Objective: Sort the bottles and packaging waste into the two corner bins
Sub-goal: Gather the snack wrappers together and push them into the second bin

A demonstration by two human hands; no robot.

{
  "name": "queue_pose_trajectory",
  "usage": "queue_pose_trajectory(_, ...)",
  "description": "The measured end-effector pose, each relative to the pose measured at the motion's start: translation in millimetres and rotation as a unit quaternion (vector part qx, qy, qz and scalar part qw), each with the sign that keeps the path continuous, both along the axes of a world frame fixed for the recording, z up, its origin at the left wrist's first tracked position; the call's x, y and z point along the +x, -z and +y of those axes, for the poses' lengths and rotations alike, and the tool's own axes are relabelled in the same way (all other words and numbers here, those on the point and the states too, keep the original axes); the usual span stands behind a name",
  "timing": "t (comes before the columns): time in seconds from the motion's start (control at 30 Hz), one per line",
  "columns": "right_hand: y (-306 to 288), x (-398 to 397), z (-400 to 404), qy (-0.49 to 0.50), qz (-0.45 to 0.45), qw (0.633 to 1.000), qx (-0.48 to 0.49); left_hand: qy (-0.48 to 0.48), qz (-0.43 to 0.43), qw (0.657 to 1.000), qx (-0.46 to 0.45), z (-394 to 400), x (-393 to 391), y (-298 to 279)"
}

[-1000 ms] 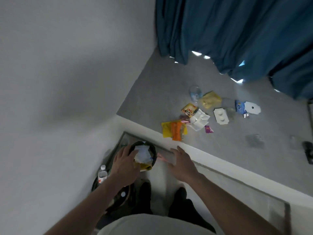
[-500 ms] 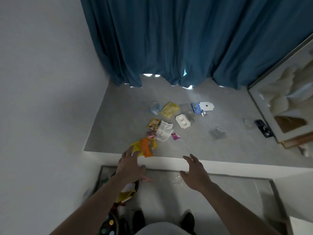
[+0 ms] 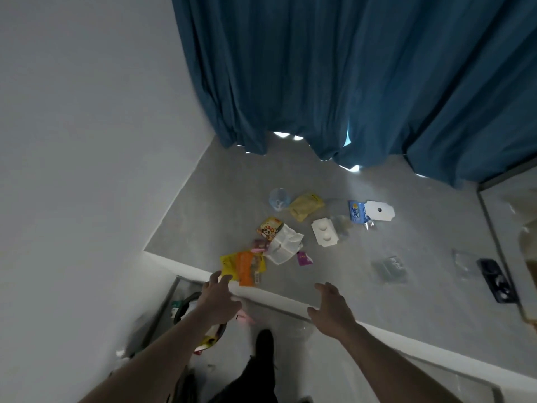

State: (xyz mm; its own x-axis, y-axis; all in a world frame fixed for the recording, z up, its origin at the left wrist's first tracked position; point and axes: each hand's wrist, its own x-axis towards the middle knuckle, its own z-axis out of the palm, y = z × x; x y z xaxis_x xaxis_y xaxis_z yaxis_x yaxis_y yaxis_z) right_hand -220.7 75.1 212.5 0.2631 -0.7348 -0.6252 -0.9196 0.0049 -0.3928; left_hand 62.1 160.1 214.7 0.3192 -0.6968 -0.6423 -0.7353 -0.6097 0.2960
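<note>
The step in hand looks like reaching for the next piece of litter: best to take the nearest item, the orange packet (image 3: 245,268) lying on a yellow packet (image 3: 228,263) at the platform (image 3: 421,292) edge, pinching a flat edge so both don't slide away, then carry it to the bin (image 3: 186,303) below left. The left hand (image 3: 219,301) hangs over the step, fingers spread and empty, fingertips just short of the packets; the right hand (image 3: 329,311) hovers beside it, also spread, holding nothing

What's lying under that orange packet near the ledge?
A yellow wrapper shows on both sides beneath the orange packet. Whatever else lies beneath is covered.
</note>
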Motion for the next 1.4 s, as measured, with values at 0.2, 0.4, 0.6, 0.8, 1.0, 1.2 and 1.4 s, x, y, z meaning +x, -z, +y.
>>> queue_pose_trajectory(0.2, 35.8, 35.7, -84.1, 0.011, 0.002, 1.0, 0.003, 0.011, -0.027, 0.999, 0.022, -81.8, 31.0, 56.6)
queue_pose_trajectory(0.4, 100.9, 64.7, -170.2, 0.001, 0.015, 1.0, -0.012, 0.033, -0.033, 0.997, 0.054, -152.2, 49.9, 143.2)
queue_pose_trajectory(0.6, 178.4, 111.5, -238.6, -0.104, 0.041, 0.993, -0.045, 0.05, -0.055, 0.995, 0.059, -176.8, 62.5, 223.6)
queue_pose_trajectory(0.8, 231.0, 178.6, -277.9, -0.305, 0.065, 0.944, -0.109, 0.083, -0.097, 0.992, 0.021, -179.5, 69.8, 281.6)
queue_pose_trajectory(1.0, 286.2, 216.5, -305.6, -0.452, 0.109, 0.875, -0.137, 0.061, -0.098, 0.992, -0.041, -169.8, 74.1, 315.2)
queue_pose_trajectory(1.2, 307.4, 210.8, -307.8, -0.471, 0.116, 0.859, -0.165, 0.07, -0.131, 0.988, -0.04, -172.7, 83.4, 324.0)
queue_pose_trajectory(1.4, 306.2, 184.4, -305.9, -0.429, 0.145, 0.862, -0.228, 0.061, -0.14, 0.988, -0.03, -169.7, 80.1, 317.2)
